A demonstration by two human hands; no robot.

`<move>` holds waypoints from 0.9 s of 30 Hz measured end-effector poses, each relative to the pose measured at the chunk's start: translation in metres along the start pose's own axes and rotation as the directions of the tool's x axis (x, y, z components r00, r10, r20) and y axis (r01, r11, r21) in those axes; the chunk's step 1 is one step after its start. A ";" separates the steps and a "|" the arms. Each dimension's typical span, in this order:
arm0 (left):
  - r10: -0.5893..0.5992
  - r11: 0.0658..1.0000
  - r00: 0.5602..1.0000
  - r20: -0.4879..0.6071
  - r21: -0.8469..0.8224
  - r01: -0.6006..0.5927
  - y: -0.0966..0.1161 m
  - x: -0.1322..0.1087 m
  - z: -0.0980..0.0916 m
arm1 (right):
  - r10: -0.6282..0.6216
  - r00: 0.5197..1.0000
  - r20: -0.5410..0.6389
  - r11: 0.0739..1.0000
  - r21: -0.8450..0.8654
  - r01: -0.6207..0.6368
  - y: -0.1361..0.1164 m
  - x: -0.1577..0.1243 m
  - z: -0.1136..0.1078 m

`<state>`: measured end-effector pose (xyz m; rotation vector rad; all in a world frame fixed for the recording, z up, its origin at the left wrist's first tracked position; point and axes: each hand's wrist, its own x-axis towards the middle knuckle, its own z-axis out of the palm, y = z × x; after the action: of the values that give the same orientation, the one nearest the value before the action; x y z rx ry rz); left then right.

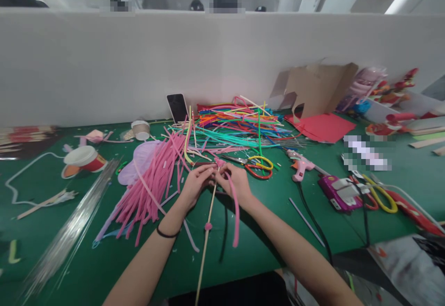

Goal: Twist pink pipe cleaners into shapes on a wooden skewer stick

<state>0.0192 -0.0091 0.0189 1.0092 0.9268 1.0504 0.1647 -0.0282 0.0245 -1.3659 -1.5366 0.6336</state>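
Stick (211, 205) and pink strip (236, 215) over the desk (184, 263): the left hand (195, 183) pinches the stick's top, the right hand (239, 184) the strip, presumably steadying one against the other; the strip's loose end hangs clear.

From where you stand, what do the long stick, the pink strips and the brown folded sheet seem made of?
The long stick: probably wood or bamboo, matte, by its pale straw colour.
The pink strips: perhaps fuzzy chenille, dull, without glints, though too blurred to be sure.
The brown folded sheet: likely cardboard, matte, by its stiff upright panels.
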 end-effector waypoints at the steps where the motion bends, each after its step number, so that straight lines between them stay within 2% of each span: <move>1: 0.024 1.000 1.000 0.011 -0.003 -0.024 0.003 -0.002 0.002 | 0.036 0.999 -0.021 0.996 0.079 -0.034 -0.001 0.002 -0.001; 3: 0.090 0.996 0.996 0.027 0.016 -0.090 0.008 -0.007 0.007 | 0.126 0.992 -0.034 0.964 0.241 -0.114 -0.002 0.006 -0.003; 6: 0.194 0.974 0.981 0.001 0.123 -0.192 0.012 -0.011 0.009 | 0.223 0.974 0.029 0.870 0.446 -0.212 -0.002 0.010 -0.006; 8: 0.250 0.942 0.968 -0.028 0.236 -0.237 0.014 -0.012 0.007 | 0.237 0.967 0.095 0.809 0.532 -0.251 -0.002 0.011 -0.005; 11: 0.326 0.878 0.939 -0.108 0.403 -0.258 0.012 -0.011 0.001 | 0.234 0.950 0.209 0.758 0.573 -0.313 0.000 0.012 -0.002; 14: 0.482 0.714 0.864 -0.143 0.635 -0.294 0.009 -0.011 -0.007 | 0.248 0.902 0.354 0.715 0.561 -0.416 0.007 0.013 -0.001; 17: 0.620 0.481 0.782 -0.066 0.819 -0.312 0.005 -0.008 -0.015 | 0.239 0.843 0.481 0.676 0.541 -0.500 0.018 0.019 -0.010; 19: 0.633 0.416 0.772 -0.054 0.865 -0.280 0.001 -0.005 -0.021 | 0.257 0.854 0.453 0.677 0.546 -0.494 0.025 0.024 -0.019; 21: 0.602 0.433 0.794 -0.090 0.871 -0.230 -0.002 0.000 -0.027 | 0.311 0.883 0.351 0.659 0.590 -0.467 0.032 0.030 -0.028; 24: 0.528 0.497 0.838 -0.136 0.850 -0.175 -0.005 0.007 -0.035 | 0.308 0.940 0.144 0.641 0.699 -0.317 0.039 0.037 -0.035; 27: 0.501 0.497 0.860 -0.097 0.845 -0.194 -0.007 0.009 -0.036 | 0.241 0.970 0.000 0.673 0.721 -0.167 0.040 0.039 -0.034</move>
<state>-0.0113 0.0054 0.0015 1.9176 1.6221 1.1638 0.2155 0.0118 0.0164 -0.9260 -0.8808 1.1519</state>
